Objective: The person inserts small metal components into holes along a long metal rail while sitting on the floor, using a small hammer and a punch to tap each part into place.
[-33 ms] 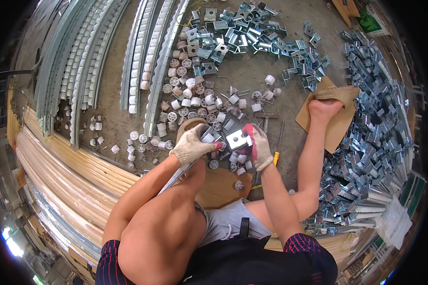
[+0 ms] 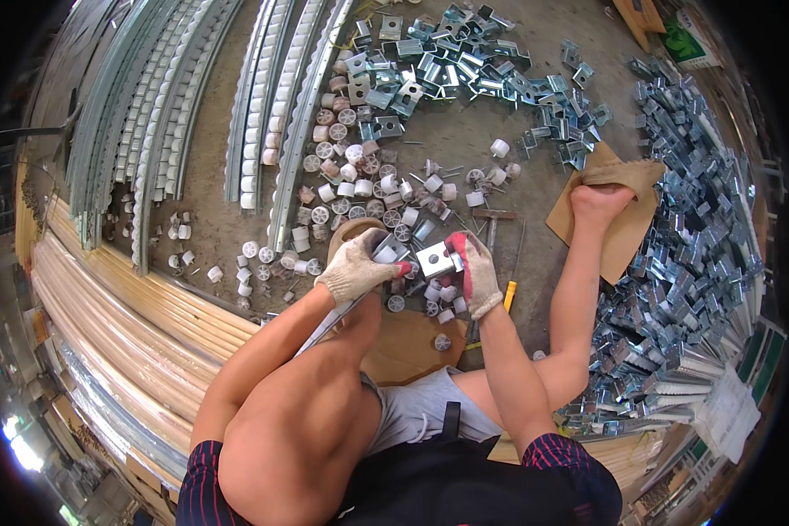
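Note:
My left hand (image 2: 359, 266), in a pale knit glove with red fingertips, is closed round a shiny metal channel piece (image 2: 386, 252). A thin metal strip (image 2: 324, 326) shows beneath the left forearm; whether it joins that piece I cannot tell. In my right hand (image 2: 475, 276), gloved alike, a flat silver bracket (image 2: 433, 260) with a round hole is pinched between the fingers. The bracket is held just right of the left fingertips. Loose white rollers (image 2: 396, 303) lie on the floor below and around both hands.
Long metal rails (image 2: 302, 114) filled with white rollers stretch away at the left. Loose brackets (image 2: 465, 66) lie heaped at the back, and a bigger bracket pile (image 2: 666, 272) spans the right. A hammer (image 2: 493, 226) rests beyond my right hand. Wrapped tan tubes (image 2: 131, 324) line the lower left.

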A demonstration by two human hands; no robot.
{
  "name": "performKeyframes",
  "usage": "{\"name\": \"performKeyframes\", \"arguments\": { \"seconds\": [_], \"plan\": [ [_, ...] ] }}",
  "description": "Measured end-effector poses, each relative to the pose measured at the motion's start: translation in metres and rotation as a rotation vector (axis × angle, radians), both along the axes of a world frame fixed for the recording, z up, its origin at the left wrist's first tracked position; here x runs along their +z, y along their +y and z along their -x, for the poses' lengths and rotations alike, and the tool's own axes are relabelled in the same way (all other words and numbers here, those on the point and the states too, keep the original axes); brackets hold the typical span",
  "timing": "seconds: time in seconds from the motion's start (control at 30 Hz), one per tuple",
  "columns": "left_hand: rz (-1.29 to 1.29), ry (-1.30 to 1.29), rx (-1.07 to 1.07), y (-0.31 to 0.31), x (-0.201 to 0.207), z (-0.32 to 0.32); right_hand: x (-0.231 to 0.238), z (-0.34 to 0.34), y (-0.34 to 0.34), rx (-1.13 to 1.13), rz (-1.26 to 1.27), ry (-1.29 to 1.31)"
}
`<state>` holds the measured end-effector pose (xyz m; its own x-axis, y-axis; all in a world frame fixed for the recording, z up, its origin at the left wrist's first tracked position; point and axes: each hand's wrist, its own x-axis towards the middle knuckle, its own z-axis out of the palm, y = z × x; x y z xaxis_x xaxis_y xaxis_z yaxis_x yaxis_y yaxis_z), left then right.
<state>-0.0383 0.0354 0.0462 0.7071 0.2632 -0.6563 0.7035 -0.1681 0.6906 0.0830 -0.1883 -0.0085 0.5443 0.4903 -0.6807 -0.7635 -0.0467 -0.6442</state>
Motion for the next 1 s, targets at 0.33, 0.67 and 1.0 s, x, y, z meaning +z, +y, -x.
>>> {"name": "performKeyframes", "arguments": {
  "seconds": [0.33, 0.67, 1.0],
  "plan": [
    [0.064, -0.013, 0.002, 0.002, 0.000, 0.001, 0.018, 0.008, 0.010, 0.109, -0.052, -0.142],
    [0.057, -0.089, 0.008, 0.004, -0.014, 0.008, 0.022, 0.005, 0.023, 0.372, 0.145, -0.188],
    [0.125, -0.023, 0.030, 0.004, -0.007, 0.004, 0.021, -0.016, 0.020, 0.497, 0.239, -0.606]
  ]
}}
